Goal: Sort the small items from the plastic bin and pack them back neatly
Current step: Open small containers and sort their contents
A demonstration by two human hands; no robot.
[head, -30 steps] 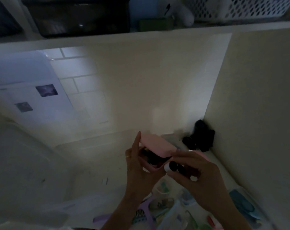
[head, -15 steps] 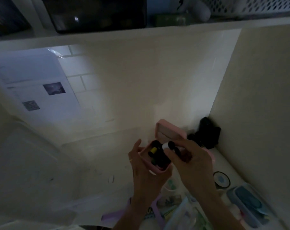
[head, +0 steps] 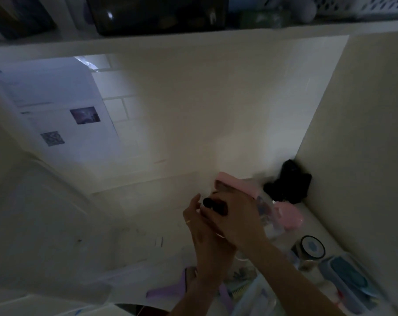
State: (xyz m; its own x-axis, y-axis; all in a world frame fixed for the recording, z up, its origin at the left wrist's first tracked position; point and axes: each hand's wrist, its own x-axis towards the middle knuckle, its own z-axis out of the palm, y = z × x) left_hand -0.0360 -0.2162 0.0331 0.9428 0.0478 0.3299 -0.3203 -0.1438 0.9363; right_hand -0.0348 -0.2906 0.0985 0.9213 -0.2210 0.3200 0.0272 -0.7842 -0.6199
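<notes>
A small pink hinged case (head: 236,184) stands open, lid raised toward the wall. My left hand (head: 201,236) cups the case from below, thumb up along its left side. My right hand (head: 235,218) reaches across the opening and pinches a small dark bottle with a black cap (head: 215,205) over the case. The inside of the case is hidden by my right hand. The scene is dim.
A black object (head: 289,184) sits in the corner by the right wall. Nearby are a pink item (head: 288,214), a round black-rimmed jar (head: 312,247), a teal brush (head: 348,279) and purple and clear items (head: 186,283) below my arms. A big translucent bin (head: 34,224) fills the left.
The case lid has swung from nearly closed to open. My right hand brought the dark bottle up and left over the opening, now covering the contents.
</notes>
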